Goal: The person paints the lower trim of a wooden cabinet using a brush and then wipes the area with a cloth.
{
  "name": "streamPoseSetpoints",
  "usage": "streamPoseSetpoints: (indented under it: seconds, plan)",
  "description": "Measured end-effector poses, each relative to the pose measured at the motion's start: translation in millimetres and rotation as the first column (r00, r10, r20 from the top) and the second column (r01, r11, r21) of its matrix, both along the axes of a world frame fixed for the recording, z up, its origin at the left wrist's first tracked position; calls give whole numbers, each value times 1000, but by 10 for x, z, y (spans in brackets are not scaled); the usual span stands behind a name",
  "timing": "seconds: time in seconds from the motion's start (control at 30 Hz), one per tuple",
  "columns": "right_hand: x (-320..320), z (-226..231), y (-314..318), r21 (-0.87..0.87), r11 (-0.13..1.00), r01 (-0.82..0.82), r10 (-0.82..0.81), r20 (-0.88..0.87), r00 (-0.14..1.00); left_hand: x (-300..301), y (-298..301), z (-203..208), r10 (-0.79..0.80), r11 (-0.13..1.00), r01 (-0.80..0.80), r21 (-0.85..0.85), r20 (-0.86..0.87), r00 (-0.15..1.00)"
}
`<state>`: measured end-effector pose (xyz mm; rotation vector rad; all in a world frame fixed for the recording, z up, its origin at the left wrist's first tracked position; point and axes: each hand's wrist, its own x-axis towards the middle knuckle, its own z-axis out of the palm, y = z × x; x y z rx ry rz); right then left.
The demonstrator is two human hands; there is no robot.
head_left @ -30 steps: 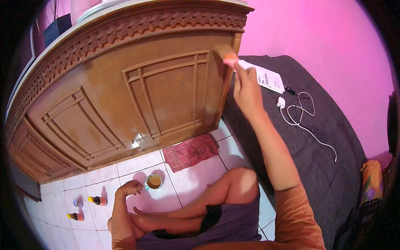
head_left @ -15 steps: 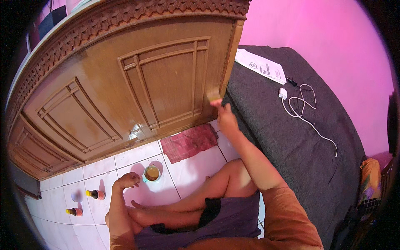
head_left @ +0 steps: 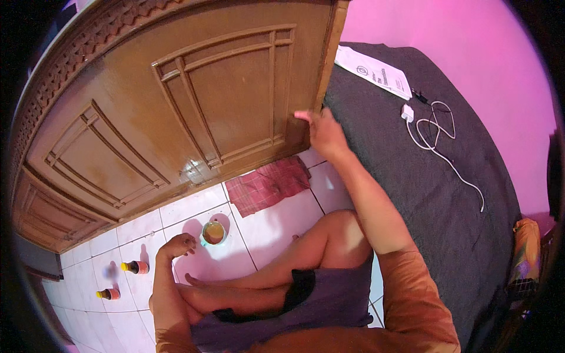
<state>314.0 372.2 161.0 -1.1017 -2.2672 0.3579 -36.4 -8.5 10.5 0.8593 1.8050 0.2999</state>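
Note:
My right hand (head_left: 322, 134) is raised against the lower right part of a brown carved wooden cabinet (head_left: 176, 117), close to its right edge. Its fingers pinch a small pale brush (head_left: 301, 115) whose tip touches the wood. My left hand (head_left: 176, 244) rests on the white floor tiles with curled fingers and holds nothing. It lies just left of a small round cup (head_left: 213, 232) of brown liquid. I sit on the floor with my bare legs folded in front of me.
A red checked cloth (head_left: 268, 185) lies on the tiles at the cabinet's foot. Two small bottles (head_left: 136, 267) (head_left: 109, 293) stand at the left. A dark grey bed (head_left: 424, 188) on the right carries a printed sheet (head_left: 374, 73) and a white charger with cable (head_left: 432, 126).
My right hand has slid down the cabinet's right edge, from its top corner to its lower part, with the brush. My left hand has stayed by the cup.

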Motion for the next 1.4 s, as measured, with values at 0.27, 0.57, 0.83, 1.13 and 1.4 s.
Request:
streamPoseSetpoints:
  seconds: [0.27,0.57,0.83,1.13,1.4]
  plan:
    - [183,493,-280,106,994,6,4,-96,995,-101,-21,-72,39,999,-39,4,27,999]
    - [-11,312,81,78,995,-65,52,167,985,-6,34,25,23,1000,-23,6,19,1000]
    - [120,1603,-153,375,925,53,64,-293,954,-29,9,5,32,999,-32,8,9,999]
    - [-12,-453,-82,-103,982,160,-147,127,981,1,10,6,7,999,-8,33,23,1000]
    - [27,-1008,-113,-307,943,131,-3,385,923,-29,-4,6,20,999,-21,29,19,1000]
